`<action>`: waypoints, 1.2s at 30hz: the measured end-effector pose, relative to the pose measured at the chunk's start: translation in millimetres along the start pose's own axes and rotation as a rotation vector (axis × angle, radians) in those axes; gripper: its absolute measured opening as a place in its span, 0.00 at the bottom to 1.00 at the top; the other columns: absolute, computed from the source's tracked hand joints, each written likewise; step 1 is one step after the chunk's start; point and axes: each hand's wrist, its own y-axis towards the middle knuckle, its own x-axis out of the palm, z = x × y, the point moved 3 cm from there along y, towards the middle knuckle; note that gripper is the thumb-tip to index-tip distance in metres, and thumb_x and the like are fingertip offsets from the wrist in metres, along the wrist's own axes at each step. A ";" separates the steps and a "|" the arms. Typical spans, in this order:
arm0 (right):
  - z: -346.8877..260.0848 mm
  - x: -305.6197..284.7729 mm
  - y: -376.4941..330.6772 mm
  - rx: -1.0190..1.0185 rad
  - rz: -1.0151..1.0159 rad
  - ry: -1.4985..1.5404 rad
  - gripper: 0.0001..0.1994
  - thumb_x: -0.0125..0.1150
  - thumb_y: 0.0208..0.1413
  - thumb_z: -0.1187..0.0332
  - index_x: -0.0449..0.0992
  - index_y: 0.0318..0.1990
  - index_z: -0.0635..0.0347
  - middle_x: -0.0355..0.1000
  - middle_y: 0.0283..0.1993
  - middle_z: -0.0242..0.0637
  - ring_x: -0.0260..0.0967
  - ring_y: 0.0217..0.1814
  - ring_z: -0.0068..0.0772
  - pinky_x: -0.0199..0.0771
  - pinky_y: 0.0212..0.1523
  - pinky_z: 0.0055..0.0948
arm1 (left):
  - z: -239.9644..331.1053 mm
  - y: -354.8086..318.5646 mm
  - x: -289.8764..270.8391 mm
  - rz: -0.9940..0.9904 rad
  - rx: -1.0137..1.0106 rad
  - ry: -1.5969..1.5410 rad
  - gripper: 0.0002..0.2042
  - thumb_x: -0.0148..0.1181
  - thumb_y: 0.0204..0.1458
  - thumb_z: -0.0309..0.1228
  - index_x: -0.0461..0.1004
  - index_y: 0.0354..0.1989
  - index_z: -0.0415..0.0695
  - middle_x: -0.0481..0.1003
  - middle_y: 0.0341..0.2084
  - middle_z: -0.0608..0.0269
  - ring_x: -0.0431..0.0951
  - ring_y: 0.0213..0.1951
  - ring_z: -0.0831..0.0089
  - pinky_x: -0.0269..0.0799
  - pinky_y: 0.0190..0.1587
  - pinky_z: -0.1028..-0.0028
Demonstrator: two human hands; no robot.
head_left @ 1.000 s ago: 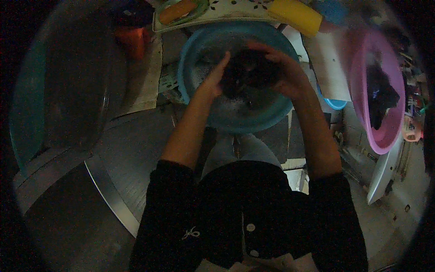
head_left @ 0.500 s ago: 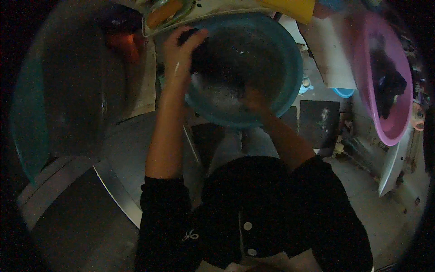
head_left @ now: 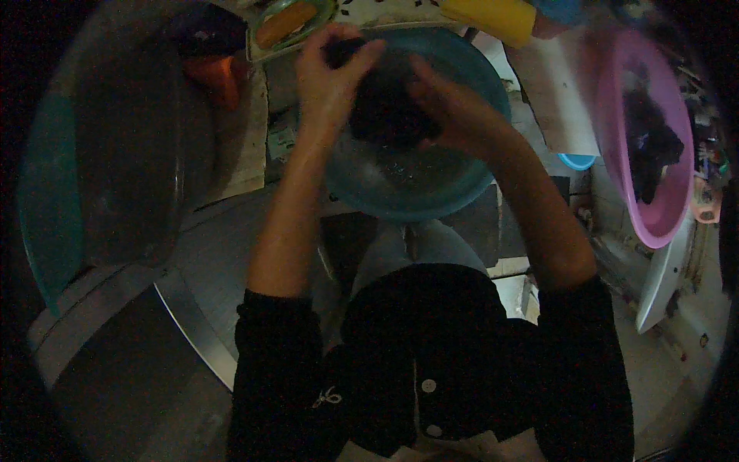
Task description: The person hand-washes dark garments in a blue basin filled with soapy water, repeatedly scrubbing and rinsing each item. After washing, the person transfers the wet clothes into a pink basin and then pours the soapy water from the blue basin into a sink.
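A teal basin (head_left: 416, 206) of dull water stands in front of me, with a few pale specks or bubbles on the surface. Over its far part a dark cloth (head_left: 389, 108) is held bunched between my hands. My left hand (head_left: 331, 69) grips the cloth's upper left end, thumb and fingers curled round a wad of it. My right hand (head_left: 458, 112) is closed on the cloth's right side, its fingertips partly sunk in the fabric. The light is dim, so what kind of garment it is cannot be made out.
At the right a pink basin (head_left: 670, 219) holds another dark cloth (head_left: 650, 146). A green dish (head_left: 327, 15) with an orange-brown block (head_left: 285, 25) lies beyond my left hand. Something yellow (head_left: 493, 19) sits at the far edge. A large dark tub (head_left: 127, 162) stands left.
My right hand has come up from the basin's near part to grasp the cloth. My left hand has shifted slightly right, and the cloth is now bunched between both hands.
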 end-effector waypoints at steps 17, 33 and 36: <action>41.9 -123.5 26.6 -0.238 0.130 0.388 0.19 0.56 0.47 0.66 0.64 0.48 0.60 0.66 0.45 0.42 0.63 0.46 0.36 0.67 0.47 0.33 | -185.2 -67.5 -2.4 0.433 -0.527 0.109 0.15 0.54 0.46 0.41 0.70 0.36 0.43 0.72 0.30 0.53 0.72 0.37 0.58 0.65 0.41 0.62; 76.9 -103.0 2.8 0.012 0.215 0.695 0.15 0.57 0.47 0.60 0.69 0.42 0.55 0.69 0.40 0.36 0.67 0.39 0.34 0.73 0.33 0.30 | -149.1 -25.2 37.8 -0.359 -0.102 0.183 0.11 0.60 0.34 0.27 0.73 0.31 0.47 0.71 0.35 0.62 0.67 0.43 0.64 0.62 0.47 0.67; 68.9 -93.2 9.8 0.067 0.017 0.644 0.17 0.54 0.49 0.56 0.69 0.43 0.54 0.69 0.41 0.34 0.66 0.40 0.33 0.73 0.35 0.33 | -107.1 -57.4 54.2 -0.514 0.299 0.453 0.10 0.59 0.33 0.27 0.73 0.29 0.49 0.71 0.35 0.63 0.66 0.44 0.62 0.60 0.49 0.63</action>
